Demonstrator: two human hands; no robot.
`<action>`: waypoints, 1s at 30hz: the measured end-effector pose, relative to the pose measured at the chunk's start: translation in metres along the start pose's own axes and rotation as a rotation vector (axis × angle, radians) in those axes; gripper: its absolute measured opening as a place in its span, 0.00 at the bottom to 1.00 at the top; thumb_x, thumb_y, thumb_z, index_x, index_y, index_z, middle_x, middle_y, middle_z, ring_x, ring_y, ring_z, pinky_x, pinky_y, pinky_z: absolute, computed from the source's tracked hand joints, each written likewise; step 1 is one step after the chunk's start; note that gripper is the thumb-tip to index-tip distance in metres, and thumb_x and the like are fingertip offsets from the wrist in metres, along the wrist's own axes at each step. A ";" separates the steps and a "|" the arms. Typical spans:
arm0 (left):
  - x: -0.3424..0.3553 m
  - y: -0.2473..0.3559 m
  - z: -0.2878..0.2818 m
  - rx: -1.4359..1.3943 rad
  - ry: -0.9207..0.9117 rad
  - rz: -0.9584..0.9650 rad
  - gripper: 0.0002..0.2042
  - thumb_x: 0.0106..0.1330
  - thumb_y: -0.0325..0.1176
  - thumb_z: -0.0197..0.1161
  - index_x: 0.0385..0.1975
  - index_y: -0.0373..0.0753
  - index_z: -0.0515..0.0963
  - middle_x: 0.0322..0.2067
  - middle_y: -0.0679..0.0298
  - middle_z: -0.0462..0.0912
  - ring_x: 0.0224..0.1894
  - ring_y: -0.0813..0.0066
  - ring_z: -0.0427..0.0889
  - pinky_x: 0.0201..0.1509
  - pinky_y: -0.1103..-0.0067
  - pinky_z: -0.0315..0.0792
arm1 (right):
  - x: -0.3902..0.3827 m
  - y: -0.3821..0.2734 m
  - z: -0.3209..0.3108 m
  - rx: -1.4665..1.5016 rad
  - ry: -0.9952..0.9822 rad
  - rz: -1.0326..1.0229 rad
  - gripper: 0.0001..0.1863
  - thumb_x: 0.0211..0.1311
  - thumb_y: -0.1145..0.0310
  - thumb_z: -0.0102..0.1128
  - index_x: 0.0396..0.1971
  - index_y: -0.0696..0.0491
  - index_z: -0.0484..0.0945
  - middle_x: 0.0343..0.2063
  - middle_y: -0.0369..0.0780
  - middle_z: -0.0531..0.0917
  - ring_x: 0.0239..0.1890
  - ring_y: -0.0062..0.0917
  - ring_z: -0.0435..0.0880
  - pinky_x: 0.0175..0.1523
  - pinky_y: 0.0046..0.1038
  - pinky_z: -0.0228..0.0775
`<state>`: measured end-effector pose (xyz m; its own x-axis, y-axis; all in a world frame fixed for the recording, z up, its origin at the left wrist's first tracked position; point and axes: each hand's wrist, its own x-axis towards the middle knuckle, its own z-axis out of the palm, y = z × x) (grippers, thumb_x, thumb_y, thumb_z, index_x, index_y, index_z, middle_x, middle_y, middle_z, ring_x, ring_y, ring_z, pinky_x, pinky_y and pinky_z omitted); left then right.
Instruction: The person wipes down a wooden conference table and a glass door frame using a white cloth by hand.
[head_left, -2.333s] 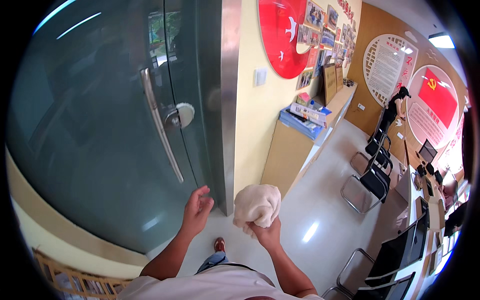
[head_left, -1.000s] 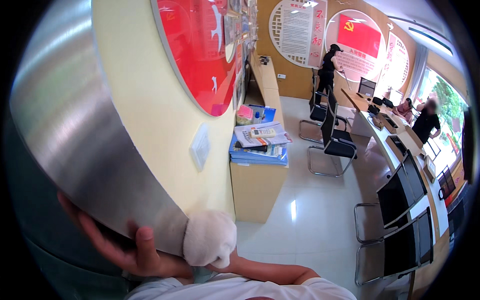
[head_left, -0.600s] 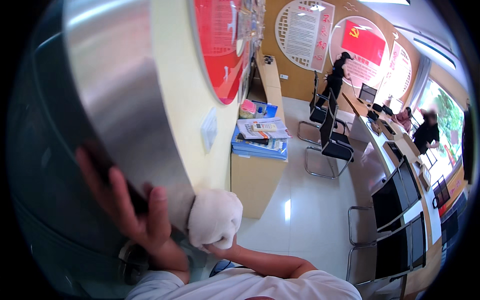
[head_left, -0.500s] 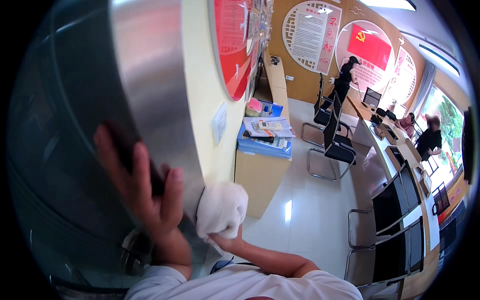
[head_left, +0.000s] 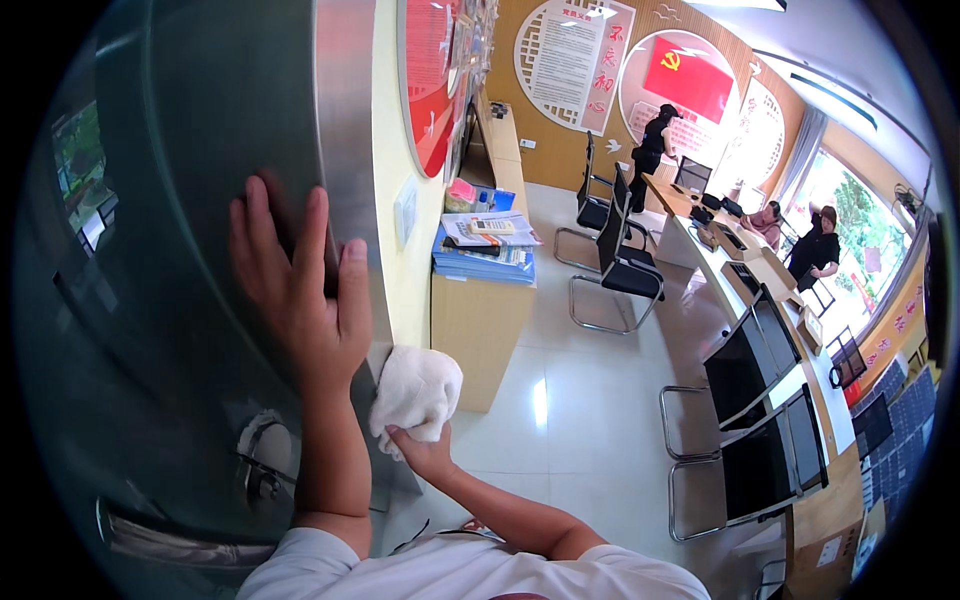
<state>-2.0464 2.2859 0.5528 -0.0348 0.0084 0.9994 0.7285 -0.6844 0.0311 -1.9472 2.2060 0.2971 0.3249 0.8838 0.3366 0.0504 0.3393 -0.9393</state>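
Head view: left hand (head_left: 300,290) flat on glass door (head_left: 180,200); right hand (head_left: 425,450) apparently gripping white cloth (head_left: 415,390).

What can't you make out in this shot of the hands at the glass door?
Head view only:
- Right hand: its fingers are buried in the white cloth.
- Left hand: palm faces the glass door, contact unseen.
- Steel door frame behind the cloth: hidden.
- Door lock: dim, detail unclear.
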 end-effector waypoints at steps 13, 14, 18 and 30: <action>0.134 0.035 0.017 -0.015 0.041 0.337 0.17 0.68 0.38 0.63 0.55 0.43 0.81 0.63 0.53 0.75 0.69 0.50 0.67 0.74 0.58 0.56 | 0.056 -0.081 0.006 -0.022 0.083 -0.285 0.32 0.52 0.64 0.76 0.55 0.60 0.74 0.46 0.47 0.84 0.50 0.36 0.84 0.55 0.35 0.75; 0.144 0.046 0.014 0.042 -0.027 0.263 0.19 0.66 0.38 0.64 0.56 0.44 0.81 0.66 0.53 0.72 0.71 0.46 0.62 0.75 0.56 0.54 | 0.054 -0.074 0.004 -0.040 0.068 -0.274 0.32 0.52 0.64 0.76 0.56 0.60 0.74 0.47 0.47 0.83 0.51 0.36 0.83 0.56 0.36 0.74; 0.193 0.054 0.016 0.156 -0.088 0.335 0.21 0.66 0.41 0.62 0.57 0.43 0.80 0.65 0.55 0.74 0.71 0.55 0.64 0.77 0.54 0.45 | 0.046 -0.072 0.004 0.002 0.047 -0.267 0.35 0.52 0.63 0.75 0.58 0.60 0.71 0.50 0.48 0.81 0.55 0.36 0.80 0.59 0.36 0.71; 0.107 0.038 0.016 -0.001 -0.258 0.475 0.11 0.62 0.41 0.70 0.22 0.43 0.82 0.21 0.67 0.83 0.26 0.69 0.80 0.39 0.72 0.63 | 0.068 -0.055 -0.004 0.050 -0.082 -0.124 0.36 0.52 0.61 0.75 0.59 0.60 0.71 0.52 0.49 0.81 0.57 0.40 0.79 0.61 0.38 0.70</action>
<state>-2.0114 2.2721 0.6610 0.4675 -0.1234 0.8754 0.6228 -0.6567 -0.4252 -1.9236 2.2464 0.3717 0.2411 0.8566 0.4562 0.0378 0.4614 -0.8864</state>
